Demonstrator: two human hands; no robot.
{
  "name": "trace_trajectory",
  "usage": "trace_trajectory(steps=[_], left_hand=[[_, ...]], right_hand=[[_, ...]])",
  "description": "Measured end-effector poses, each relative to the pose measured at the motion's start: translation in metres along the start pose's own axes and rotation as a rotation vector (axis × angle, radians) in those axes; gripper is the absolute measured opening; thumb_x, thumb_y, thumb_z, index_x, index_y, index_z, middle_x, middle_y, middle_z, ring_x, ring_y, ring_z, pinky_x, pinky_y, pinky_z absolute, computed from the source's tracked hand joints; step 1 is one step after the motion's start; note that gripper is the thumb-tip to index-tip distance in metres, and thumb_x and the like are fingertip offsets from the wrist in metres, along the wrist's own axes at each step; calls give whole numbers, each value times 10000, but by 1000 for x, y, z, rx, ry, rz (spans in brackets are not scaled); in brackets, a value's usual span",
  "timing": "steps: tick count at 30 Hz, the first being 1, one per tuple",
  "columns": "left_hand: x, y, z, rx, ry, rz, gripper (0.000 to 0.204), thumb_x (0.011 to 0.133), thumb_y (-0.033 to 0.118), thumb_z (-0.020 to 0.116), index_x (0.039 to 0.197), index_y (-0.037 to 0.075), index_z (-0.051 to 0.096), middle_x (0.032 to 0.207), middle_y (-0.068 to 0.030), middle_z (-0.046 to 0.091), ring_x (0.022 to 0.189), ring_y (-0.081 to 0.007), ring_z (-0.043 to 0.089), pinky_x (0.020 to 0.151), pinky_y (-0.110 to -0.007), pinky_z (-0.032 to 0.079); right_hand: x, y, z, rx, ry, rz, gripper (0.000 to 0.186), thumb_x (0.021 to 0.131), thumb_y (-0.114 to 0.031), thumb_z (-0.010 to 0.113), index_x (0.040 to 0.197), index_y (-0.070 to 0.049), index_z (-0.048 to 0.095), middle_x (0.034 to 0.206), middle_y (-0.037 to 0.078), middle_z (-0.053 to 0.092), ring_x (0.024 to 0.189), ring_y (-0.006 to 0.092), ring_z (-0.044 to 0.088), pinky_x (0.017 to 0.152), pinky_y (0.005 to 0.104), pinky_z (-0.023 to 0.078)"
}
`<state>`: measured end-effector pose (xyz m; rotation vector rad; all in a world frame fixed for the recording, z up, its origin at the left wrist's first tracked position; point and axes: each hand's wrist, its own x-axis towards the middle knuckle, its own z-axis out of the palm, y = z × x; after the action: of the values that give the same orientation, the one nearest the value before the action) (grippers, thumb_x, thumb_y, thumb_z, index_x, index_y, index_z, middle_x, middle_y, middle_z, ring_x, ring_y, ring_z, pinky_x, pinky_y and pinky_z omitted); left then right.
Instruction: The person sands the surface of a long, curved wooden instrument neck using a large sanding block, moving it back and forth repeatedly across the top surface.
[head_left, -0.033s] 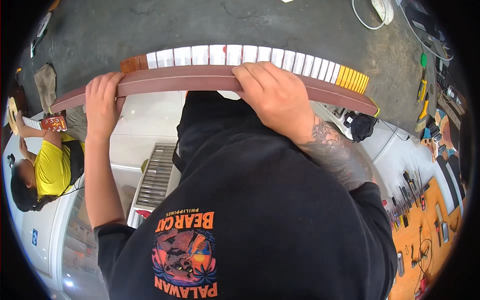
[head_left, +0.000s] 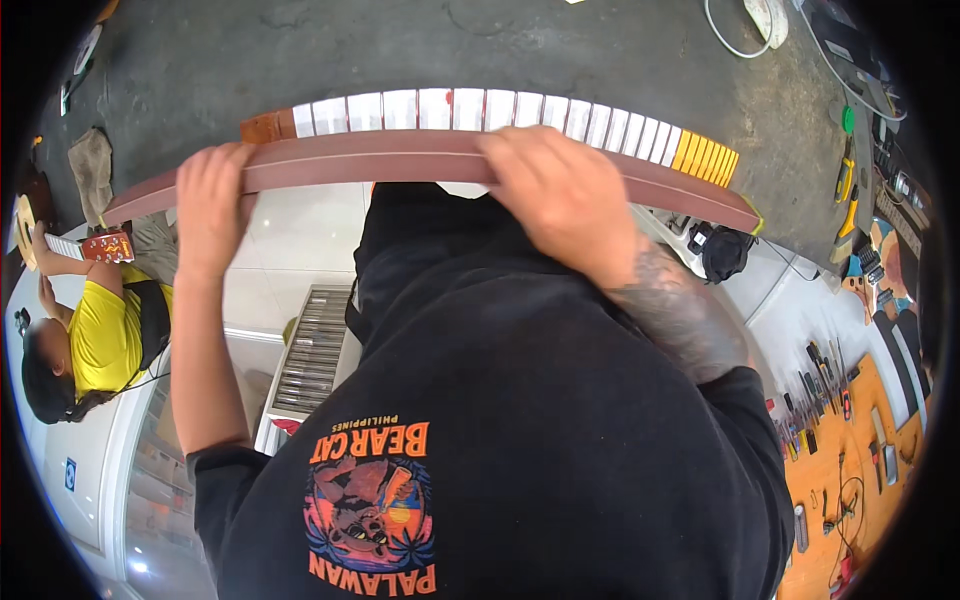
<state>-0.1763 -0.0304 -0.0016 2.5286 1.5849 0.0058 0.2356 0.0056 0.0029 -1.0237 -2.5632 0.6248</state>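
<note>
A long reddish-brown bar (head_left: 370, 158) runs left to right along the near side of the grey worktop, bowed by the lens. My left hand (head_left: 212, 205) grips it toward its left part, fingers over the top and thumb on the near side. Right of the middle, my right hand (head_left: 565, 190) is wrapped over the same bar, slightly smeared by motion. Just beyond lies a guitar-neck-like fretboard strip (head_left: 435, 110), covered with white tape sections between thin cross lines. Yellow tape (head_left: 706, 158) covers its right end; bare brown wood (head_left: 267, 127) shows at the left.
A crumpled cloth (head_left: 92, 175) lies by the bar's left end. Yellow-handled cutters (head_left: 846, 180) and a cable (head_left: 740, 55) are on the right. Below right hangs an orange tool board (head_left: 850, 480). A person in yellow (head_left: 108, 335) holds a guitar at left.
Both hands have shifted slightly to the right, the right hand a little more than the left. The taped fretboard strip has stayed in place.
</note>
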Motion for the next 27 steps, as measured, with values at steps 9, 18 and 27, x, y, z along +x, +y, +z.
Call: trace_trajectory(steps=[9, 18, 27], left_hand=[[86, 154, 15, -53, 22, 52, 392, 785, 176, 748, 1161, 138, 648, 1082, -44, 667, 1059, -255, 643, 913, -435, 486], [7, 0, -3, 23, -24, 16, 511, 748, 89, 765, 1241, 86, 630, 1182, -78, 676, 1143, -321, 625, 1002, -485, 457], [74, 140, 12, -75, -9, 33, 355, 820, 133, 680, 1172, 110, 637, 1080, -60, 660, 1035, -275, 640, 885, -430, 483]], right_hand=[[-101, 89, -88, -157, -92, 76, 533, 710, -2, 844, 1225, 2, 707, 1124, 163, 754, 1014, 337, 742, 863, 441, 620], [1, 2, 2, -30, 15, 34, 490, 784, -121, 809, 1248, -45, 670, 1142, 96, 736, 1027, 276, 723, 837, 373, 593], [-94, 79, -76, -111, -71, 37, 519, 712, -5, 820, 1218, 7, 701, 1124, 161, 742, 1015, 336, 735, 854, 426, 613]])
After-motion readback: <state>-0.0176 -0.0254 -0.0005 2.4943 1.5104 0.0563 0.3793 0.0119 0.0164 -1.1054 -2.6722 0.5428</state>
